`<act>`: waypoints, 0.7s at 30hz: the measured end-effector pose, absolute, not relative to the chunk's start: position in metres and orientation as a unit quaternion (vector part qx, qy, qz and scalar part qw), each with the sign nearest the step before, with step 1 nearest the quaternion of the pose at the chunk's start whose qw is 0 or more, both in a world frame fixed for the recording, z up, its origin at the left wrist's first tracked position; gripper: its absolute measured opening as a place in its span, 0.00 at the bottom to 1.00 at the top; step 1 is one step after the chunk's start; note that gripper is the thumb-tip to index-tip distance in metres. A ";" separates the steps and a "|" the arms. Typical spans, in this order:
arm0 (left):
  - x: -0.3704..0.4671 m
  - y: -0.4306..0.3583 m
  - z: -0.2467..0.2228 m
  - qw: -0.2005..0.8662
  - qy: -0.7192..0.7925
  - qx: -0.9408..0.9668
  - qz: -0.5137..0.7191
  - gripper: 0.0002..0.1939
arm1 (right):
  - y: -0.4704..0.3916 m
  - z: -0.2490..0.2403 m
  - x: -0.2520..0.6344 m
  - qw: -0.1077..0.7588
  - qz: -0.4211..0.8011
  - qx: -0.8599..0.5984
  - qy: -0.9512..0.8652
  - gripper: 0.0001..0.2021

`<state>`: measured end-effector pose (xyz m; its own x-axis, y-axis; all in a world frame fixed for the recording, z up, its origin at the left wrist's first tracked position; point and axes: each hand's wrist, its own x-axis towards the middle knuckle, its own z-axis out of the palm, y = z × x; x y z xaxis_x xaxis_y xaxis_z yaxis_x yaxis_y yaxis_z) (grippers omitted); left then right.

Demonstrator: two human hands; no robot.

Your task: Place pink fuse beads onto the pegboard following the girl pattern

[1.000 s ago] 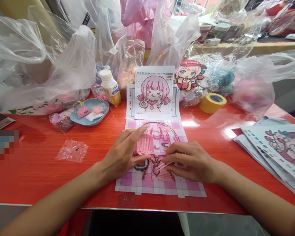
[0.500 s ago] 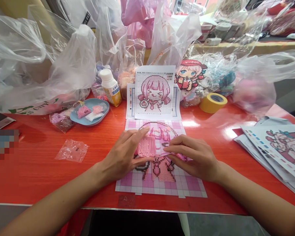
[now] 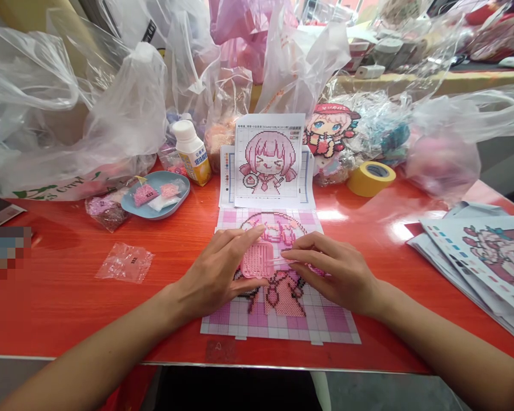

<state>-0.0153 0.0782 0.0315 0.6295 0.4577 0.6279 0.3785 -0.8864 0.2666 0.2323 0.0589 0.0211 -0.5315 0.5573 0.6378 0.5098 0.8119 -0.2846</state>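
Note:
My left hand (image 3: 214, 274) grips a small pink ridged tray (image 3: 257, 261) of beads between thumb and fingers, over the pegboard. A thin pale tool (image 3: 278, 261) is pinched in my right hand (image 3: 336, 271), its tip by the tray's right edge. Beneath both hands lies a pink-and-white checked pegboard (image 3: 334, 325), bearing a partly covered bead picture (image 3: 282, 294) of a figure in pink, with dark outlines. Behind the board a printed pattern sheet (image 3: 269, 162) of a pink-haired figure stands upright.
A blue dish (image 3: 156, 212) with bead packets, a white bottle (image 3: 191, 151) and a small clear bag (image 3: 126, 262) are at the left. Yellow tape (image 3: 372, 178) and printed sheets (image 3: 480, 274) lie at the right. Plastic bags (image 3: 132, 103) line the back.
The pink tray has shifted slightly right and down with my left hand. My right fingers and the thin tool have changed angle and risen slightly.

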 end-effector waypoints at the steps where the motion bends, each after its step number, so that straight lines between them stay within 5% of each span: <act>1: -0.015 0.078 0.032 0.054 0.230 0.901 0.363 0.41 | 0.059 0.021 0.232 0.376 0.034 -0.304 -0.875 0.11; 21: -0.013 0.078 0.033 0.053 0.223 0.903 0.364 0.42 | 0.058 0.023 0.233 0.371 0.001 -0.305 -0.877 0.09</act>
<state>-0.0134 0.0778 0.0334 0.6354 0.4406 0.6341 0.3632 -0.8953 0.2581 0.2333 0.0580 0.0230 -0.5390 0.5357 0.6500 0.5344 0.8140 -0.2277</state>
